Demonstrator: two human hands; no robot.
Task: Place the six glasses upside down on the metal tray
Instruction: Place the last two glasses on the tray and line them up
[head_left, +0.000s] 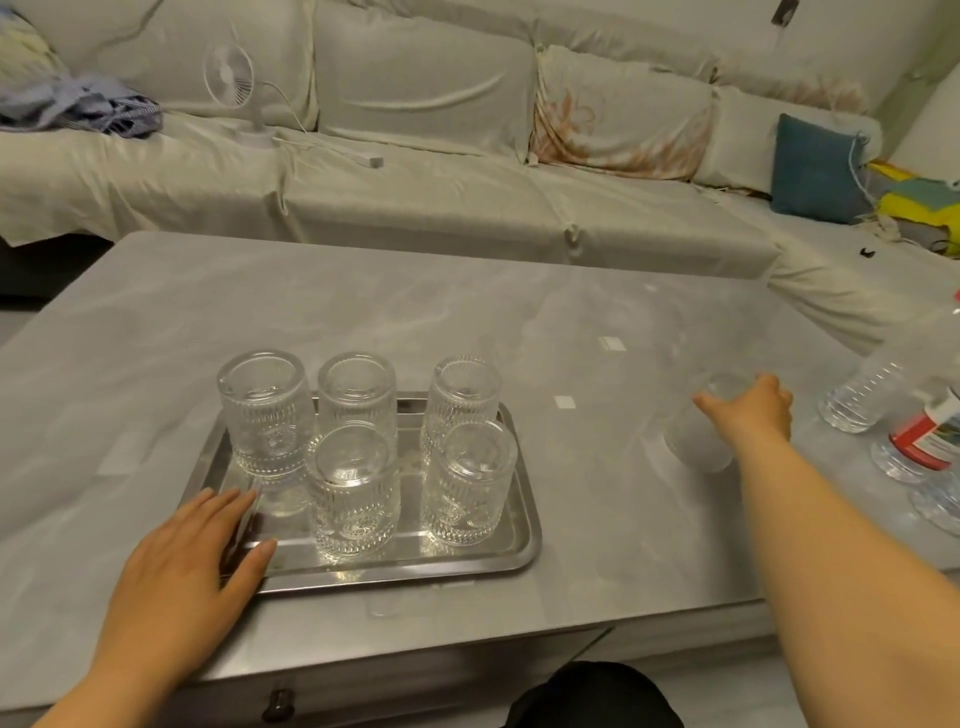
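Note:
A metal tray lies on the grey table, left of centre. Several ribbed clear glasses stand upside down on it: three in the back row and two in the front. My left hand rests flat, fingers apart, on the tray's near left corner. To the right of the tray, a blurred clear glass is on the table with my right hand wrapped around it from the right.
Clear plastic bottles, one with a red label, crowd the table's right edge. A covered sofa with a small white fan and a teal cushion runs behind the table. The table's front edge is near my body.

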